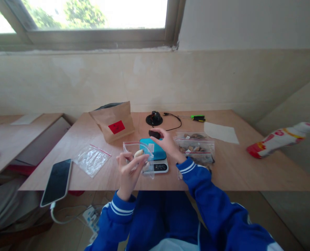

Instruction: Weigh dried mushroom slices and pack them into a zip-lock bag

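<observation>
Wooden desk (230, 167), digital scale (160, 168), window (87, 15) behind

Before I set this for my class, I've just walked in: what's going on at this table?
A person's left hand holds a clear zip bag of pale pieces, while their right hand pinches a dark lump just above a digital scale with a teal pan. More zip bags of brownish pieces lie to the right on the wooden table, and a brown paper bag with a red label stands behind.
</observation>
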